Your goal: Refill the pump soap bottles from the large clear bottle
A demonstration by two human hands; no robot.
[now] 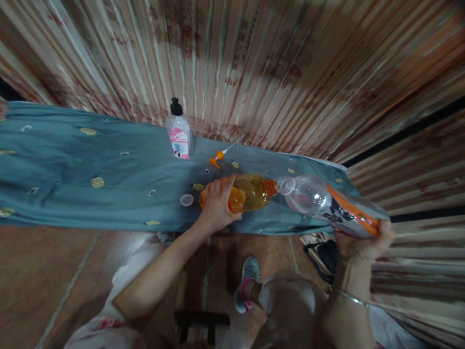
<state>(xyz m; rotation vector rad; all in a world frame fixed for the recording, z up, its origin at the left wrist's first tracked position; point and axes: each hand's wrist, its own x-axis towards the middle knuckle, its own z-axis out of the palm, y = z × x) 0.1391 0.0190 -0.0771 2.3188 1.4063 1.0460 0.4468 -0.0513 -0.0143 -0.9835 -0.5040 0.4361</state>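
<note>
My left hand (pixel 220 203) is wrapped round the body of an amber see-through bottle (pixel 256 190), tilted with its orange neck pointing right. At the right, my right hand (pixel 363 240) grips the base end of a large clear bottle (pixel 312 196) with an orange and grey label. The clear bottle slants down to the left, and its mouth meets the amber bottle's mouth or sits right by it. An orange pump top (pixel 218 158) with a thin tube lies on the cloth behind the amber bottle. A round whitish cap (pixel 186 199) is left of my left hand.
A clear bottle with a black pump and pink label (pixel 179 138) stands near the back edge. Teal patterned cloth (pixel 72 165) covers the narrow table, and a pleated curtain (pixel 225 63) hangs behind it. A dark bag (pixel 323 257) and a stool (pixel 202 320) are below.
</note>
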